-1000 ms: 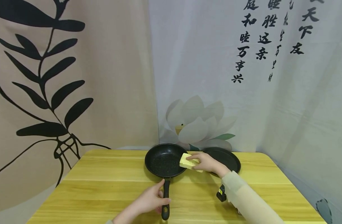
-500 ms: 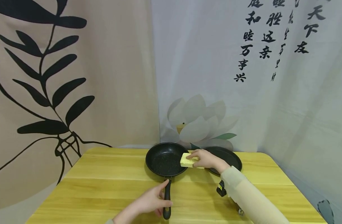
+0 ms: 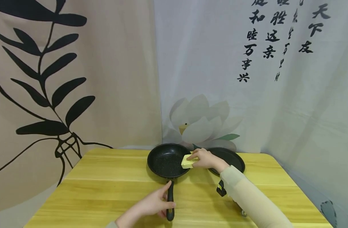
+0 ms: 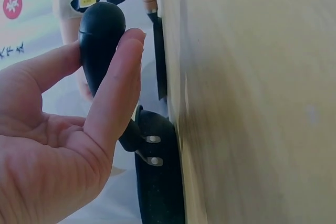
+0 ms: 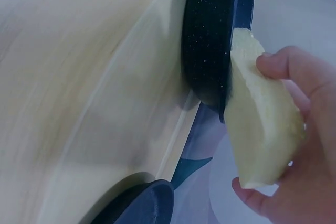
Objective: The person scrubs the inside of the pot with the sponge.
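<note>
A deep black frying pan (image 3: 165, 161) sits on the wooden table, its handle pointing toward me. My left hand (image 3: 151, 202) holds that black handle (image 3: 170, 193) between thumb and fingers; the left wrist view shows the handle's rounded end (image 4: 102, 27) standing above the grip. Over the pan's right edge, my right hand (image 3: 204, 158) pinches a pale yellow sponge (image 3: 186, 162). In the right wrist view the sponge (image 5: 257, 119) lies across the pan's rim, thumb on one side and fingers on the other. The far fingers are partly hidden behind it.
To the right lies a shallow black pan (image 3: 230, 158), partly behind my right hand and sleeve, its handle largely covered by the forearm. A black strapped device (image 3: 221, 188) hangs at the right wrist. A printed cloth (image 3: 128, 79) closes off the table's (image 3: 105, 180) back edge.
The right hand and sponge have shifted slightly left at the pan's right rim, and less of the sponge shows below the hand. The left hand keeps its hold on the handle.
</note>
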The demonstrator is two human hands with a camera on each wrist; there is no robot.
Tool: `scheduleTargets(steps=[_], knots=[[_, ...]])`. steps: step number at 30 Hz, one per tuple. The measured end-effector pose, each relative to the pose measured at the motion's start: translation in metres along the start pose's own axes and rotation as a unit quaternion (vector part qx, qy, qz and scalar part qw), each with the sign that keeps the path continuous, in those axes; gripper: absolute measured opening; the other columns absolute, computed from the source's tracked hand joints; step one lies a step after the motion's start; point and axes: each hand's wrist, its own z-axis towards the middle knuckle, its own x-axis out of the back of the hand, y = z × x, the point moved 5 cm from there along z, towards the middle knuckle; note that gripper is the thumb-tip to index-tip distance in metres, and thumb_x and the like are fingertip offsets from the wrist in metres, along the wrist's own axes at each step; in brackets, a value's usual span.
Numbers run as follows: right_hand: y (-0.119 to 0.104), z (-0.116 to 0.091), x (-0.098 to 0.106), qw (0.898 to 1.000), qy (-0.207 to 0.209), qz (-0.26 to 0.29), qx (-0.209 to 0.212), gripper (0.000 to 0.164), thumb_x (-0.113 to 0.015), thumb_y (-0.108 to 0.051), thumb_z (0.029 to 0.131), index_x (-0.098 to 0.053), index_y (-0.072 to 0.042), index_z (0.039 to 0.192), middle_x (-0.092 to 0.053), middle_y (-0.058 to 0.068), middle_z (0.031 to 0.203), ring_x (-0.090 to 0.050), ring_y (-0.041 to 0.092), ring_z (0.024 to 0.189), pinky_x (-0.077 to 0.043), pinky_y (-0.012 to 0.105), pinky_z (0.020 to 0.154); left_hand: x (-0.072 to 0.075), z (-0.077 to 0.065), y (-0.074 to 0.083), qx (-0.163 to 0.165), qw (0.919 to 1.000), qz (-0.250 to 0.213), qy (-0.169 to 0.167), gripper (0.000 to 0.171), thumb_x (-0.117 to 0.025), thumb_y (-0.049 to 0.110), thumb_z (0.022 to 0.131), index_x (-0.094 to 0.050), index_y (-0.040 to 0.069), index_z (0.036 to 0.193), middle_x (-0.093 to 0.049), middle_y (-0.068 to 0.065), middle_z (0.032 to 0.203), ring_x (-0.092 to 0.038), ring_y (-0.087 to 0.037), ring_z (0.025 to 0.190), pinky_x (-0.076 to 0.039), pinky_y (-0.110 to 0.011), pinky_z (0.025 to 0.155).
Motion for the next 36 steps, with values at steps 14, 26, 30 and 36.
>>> scheduleTargets(steps=[14,26,30,36], knots=[[-0.007,0.013,0.004,1.0,-0.022,-0.007,0.012,0.034,-0.072,-0.022,0.083,-0.072,-0.026,0.117,-0.061,0.0,0.126,-0.05,0.031,0.122,-0.033,0.068,0.099,0.001,-0.001,0.001,0.003,0.9999,-0.012,-0.009,0.086,-0.068,0.009,0.092,-0.01,-0.004,0.153,-0.061,-0.012,0.087,-0.061,-0.017,0.055,-0.058,-0.039,0.052],[-0.018,0.02,-0.007,0.998,-0.063,-0.007,0.011,0.03,-0.07,-0.022,0.083,-0.075,-0.025,0.112,-0.067,-0.006,0.118,-0.057,0.024,0.116,-0.042,0.056,0.098,-0.001,-0.001,-0.005,0.0,0.9995,-0.024,-0.021,0.086,-0.067,0.01,0.092,-0.009,-0.005,0.153,-0.06,-0.012,0.086,-0.063,-0.019,0.057,-0.058,-0.038,0.052],[-0.02,0.025,-0.007,0.997,-0.078,-0.018,-0.011,0.027,-0.071,-0.025,0.083,-0.076,-0.028,0.109,-0.067,-0.007,0.118,-0.058,0.02,0.112,-0.046,0.049,0.094,0.0,0.001,-0.006,0.003,0.9995,-0.021,-0.022,0.085,-0.067,0.012,0.093,-0.008,-0.004,0.153,-0.059,-0.012,0.086,-0.061,-0.017,0.056,-0.058,-0.039,0.053],[-0.025,0.029,-0.014,0.995,-0.095,-0.014,-0.012,0.024,-0.07,-0.028,0.084,-0.076,-0.028,0.107,-0.068,-0.006,0.115,-0.059,0.02,0.113,-0.05,0.042,0.092,-0.001,0.001,-0.005,0.007,0.9998,-0.008,-0.016,0.084,-0.065,0.013,0.094,-0.008,-0.004,0.153,-0.058,-0.013,0.086,-0.059,-0.016,0.053,-0.057,-0.039,0.05]])
